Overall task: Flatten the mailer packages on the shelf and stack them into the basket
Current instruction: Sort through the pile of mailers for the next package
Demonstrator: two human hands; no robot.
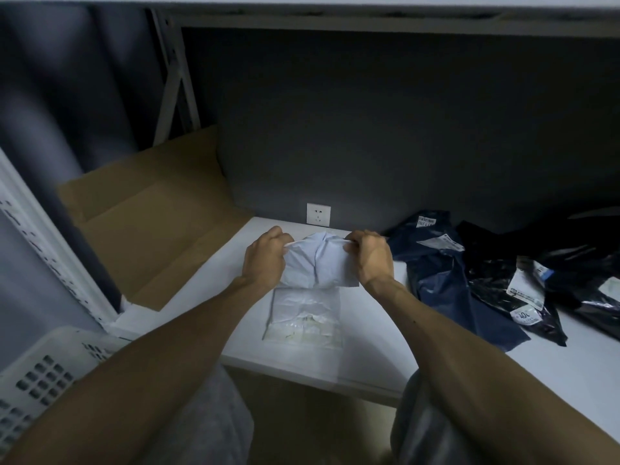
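Left hand (pixel 265 260) and right hand (pixel 370 258) pinch (fingers curled) the white mailer (pixel 318 263).

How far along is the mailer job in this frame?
Done: one white mailer lies flat on the shelf. In hand: the left hand and right hand pinch the top edge of a pale mailer. To do: the dark mailers at right lie crumpled, and no mailer shows in the basket, which is mostly out of view.
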